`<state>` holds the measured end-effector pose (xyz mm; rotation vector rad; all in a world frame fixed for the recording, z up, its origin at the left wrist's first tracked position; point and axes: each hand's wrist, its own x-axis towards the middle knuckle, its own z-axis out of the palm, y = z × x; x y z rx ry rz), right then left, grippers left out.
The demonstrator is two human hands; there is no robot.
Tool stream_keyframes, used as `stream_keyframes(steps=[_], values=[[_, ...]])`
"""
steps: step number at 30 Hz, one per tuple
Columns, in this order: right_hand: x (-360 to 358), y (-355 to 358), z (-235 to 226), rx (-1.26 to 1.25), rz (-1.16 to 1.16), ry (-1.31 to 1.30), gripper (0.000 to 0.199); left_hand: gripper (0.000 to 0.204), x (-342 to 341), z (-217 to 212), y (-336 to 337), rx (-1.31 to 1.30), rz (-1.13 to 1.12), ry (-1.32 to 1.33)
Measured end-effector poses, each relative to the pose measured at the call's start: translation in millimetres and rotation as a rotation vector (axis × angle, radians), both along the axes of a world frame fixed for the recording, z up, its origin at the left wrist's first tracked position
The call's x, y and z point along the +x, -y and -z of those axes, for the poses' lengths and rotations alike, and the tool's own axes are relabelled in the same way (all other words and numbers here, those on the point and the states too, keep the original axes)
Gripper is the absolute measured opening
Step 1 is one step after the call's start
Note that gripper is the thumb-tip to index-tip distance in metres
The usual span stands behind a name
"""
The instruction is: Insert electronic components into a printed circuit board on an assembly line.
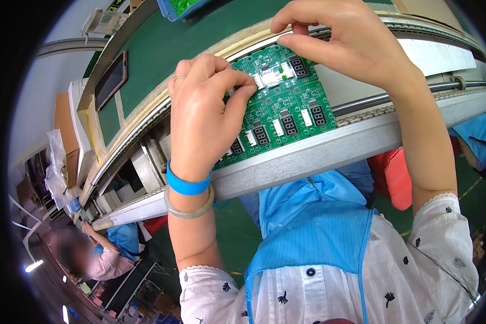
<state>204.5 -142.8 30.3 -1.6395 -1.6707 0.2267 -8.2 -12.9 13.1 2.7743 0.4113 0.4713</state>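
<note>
We see a green rectangular circuit panel (pixel 281 105) of repeated small boards lying on the grey metal conveyor rails (pixel 308 154) in front of the person; its left part is covered by the left hand (pixel 205 116), so we cannot make out that edge. The left hand, with a blue wristband (pixel 186 183) and a pale bangle (pixel 189 208) at the wrist, presses its thumb and fingertips (pixel 243 81) onto the panel near a white component (pixel 272 75); the fingers are bent and bearing on the board. The right hand (pixel 340 40) has thumb and forefinger pinched together at the panel's far edge; what they pinch is too small to tell. A dark flat phone (pixel 112 79) lies on the green bench surface (pixel 162 54) to the left. A blue tray (pixel 181 8) of green parts is cut off at the top edge. A co-worker (pixel 100 254) sits at lower left, partly blurred.
</note>
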Motion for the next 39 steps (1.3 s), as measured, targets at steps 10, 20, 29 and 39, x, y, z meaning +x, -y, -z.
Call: stream_keyframes(steps=[10, 20, 29, 39], values=[[2, -1, 4, 0.019, -0.015, -0.002, 0.016, 0.006, 0, 2, 0, -0.053, -0.012, 0.015], [10, -4, 23, 0.124, -0.019, 0.167, 0.018, 0.006, 3, -4, 2, -0.048, 0.001, 0.006], [7, -9, 28, 0.069, 0.053, 0.211, 0.015, 0.010, 1, -10, 6, -0.026, 0.028, 0.006], [3, -5, 33, 0.064, 0.061, 0.144, 0.014, 0.011, -2, -3, 7, -0.100, -0.003, -0.004]])
